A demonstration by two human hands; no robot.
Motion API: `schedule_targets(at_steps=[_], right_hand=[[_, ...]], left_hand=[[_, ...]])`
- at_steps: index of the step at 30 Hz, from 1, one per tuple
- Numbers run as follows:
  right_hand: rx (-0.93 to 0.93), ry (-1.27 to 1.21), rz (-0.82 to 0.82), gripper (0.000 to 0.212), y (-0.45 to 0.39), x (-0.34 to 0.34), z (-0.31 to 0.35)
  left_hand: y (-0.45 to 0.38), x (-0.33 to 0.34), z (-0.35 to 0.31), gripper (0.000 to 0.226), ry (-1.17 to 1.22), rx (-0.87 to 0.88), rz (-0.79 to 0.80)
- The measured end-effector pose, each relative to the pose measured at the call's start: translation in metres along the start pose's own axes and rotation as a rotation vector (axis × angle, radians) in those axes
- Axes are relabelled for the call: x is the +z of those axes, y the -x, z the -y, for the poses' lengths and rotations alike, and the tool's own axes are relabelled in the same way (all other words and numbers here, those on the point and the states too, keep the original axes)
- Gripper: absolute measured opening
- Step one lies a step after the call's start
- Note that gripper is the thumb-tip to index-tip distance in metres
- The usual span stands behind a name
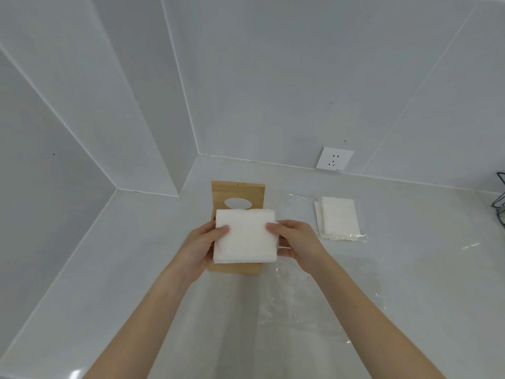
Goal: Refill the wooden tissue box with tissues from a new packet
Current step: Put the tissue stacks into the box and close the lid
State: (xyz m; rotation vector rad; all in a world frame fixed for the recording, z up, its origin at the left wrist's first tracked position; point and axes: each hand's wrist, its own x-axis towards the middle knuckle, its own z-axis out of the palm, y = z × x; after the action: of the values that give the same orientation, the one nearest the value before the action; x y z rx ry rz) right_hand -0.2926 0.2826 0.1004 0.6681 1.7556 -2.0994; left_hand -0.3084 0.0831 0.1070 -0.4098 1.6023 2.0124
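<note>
A thick white stack of tissues (244,236) is held between my left hand (203,246) and my right hand (293,243), one on each side edge. The stack hovers right over the wooden tissue box (237,191), which sits on the white counter with its lid raised at the back; an oval slot shows in the lid. The stack hides most of the box's inside. A clear plastic wrapper (289,299) lies flat on the counter below my right hand.
A smaller pile of white tissues (337,220) lies on clear film to the right. A wall socket (334,158) sits low on the back wall. A black wire rack (498,198) pokes in at the right edge. Tiled walls meet in a corner behind the box.
</note>
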Motion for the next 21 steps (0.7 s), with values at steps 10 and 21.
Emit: schedule_targets(at_steps=[10, 21], right_hand=[[-0.086, 0.368, -0.167, 0.013, -0.019, 0.026, 0.002], [-0.19, 0.701, -0.349, 0.028, -0.029, 0.034, -0.008]], left_hand=[[-0.028, -0.02, -0.019, 0.027, -0.431, 0.18, -0.274], [-0.039, -0.017, -0.007, 0.024, -0.81, 0.296, -0.41]])
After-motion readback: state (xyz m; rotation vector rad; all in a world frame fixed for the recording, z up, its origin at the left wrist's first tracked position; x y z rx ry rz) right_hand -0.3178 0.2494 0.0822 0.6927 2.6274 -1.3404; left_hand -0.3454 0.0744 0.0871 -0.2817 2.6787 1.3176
